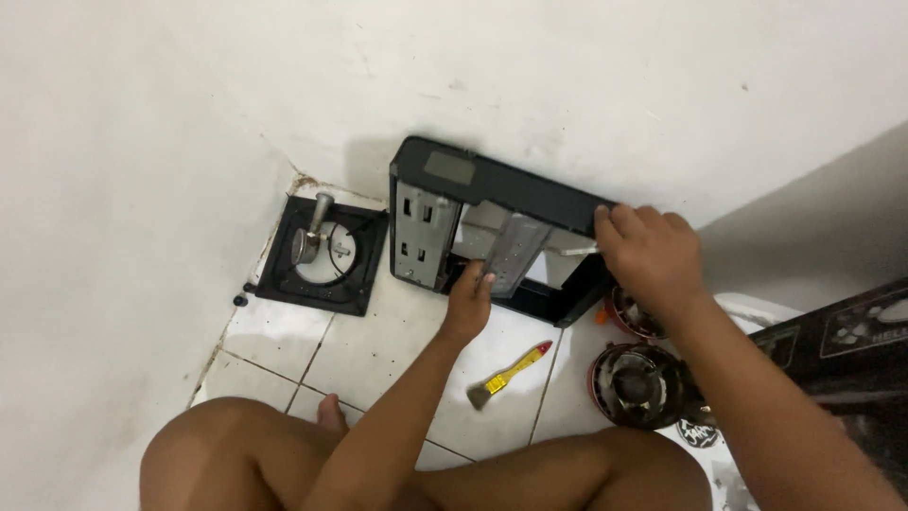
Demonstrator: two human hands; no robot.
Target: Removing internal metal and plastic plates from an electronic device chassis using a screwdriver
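From the head camera, a black metal casing (501,232) stands tilted against the white wall (567,85) on the tiled floor (378,341). The left hand (470,301) reaches into the casing's open underside, fingers pressed together against a grey metal plate (515,251) inside it. The right hand (651,254) rests curled over the casing's upper right edge, gripping it. Left of the casing lies a black square frame (322,255) with a metal burner part. Below the casing lies a small yellow-handled brush (509,375). Right of the casing sit two round dark burner pieces (636,381).
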